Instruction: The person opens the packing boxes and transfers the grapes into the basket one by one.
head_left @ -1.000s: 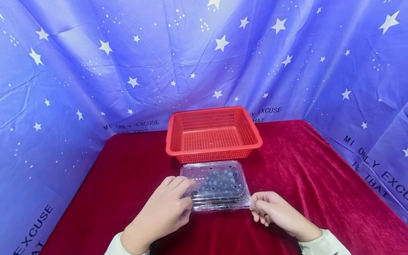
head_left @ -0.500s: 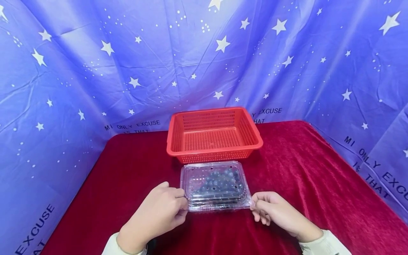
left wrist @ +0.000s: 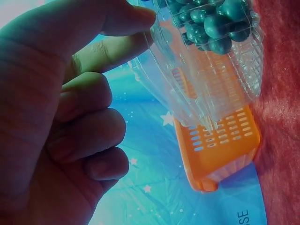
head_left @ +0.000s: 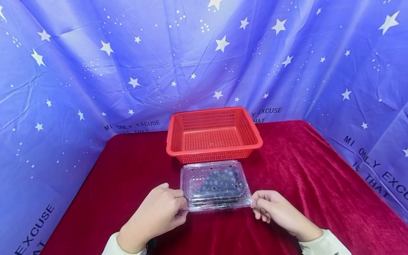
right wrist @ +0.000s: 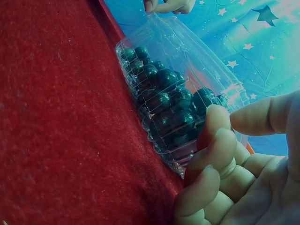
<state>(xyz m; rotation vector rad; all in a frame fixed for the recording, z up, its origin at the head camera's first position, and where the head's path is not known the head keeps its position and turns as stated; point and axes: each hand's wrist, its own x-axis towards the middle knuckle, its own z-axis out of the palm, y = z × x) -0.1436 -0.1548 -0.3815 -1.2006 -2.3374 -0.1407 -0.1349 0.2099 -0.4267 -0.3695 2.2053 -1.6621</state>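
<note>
Free air above clear plastic box (head_left: pixel 198 180), red basket (head_left: pixel 213 154) blocking behind

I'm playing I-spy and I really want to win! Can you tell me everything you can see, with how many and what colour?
Curtain: count unclear, blue-purple, behind and at both sides
Stars: many, white, on the curtain
Lettering: several lines, black, low on the curtain
Cloth: one, dark red, in front of the curtain
Basket: one, red, far part of the cloth
Plastic box: one, clear, nearer than the basket
Round fruits: too many to count, dark, heaped inside the plastic box
Sleeves: two, pale, bottom edge
Left hand: one, bare, fingers pinching the box's near left corner
Right hand: one, bare, pinching the near right corner
</note>
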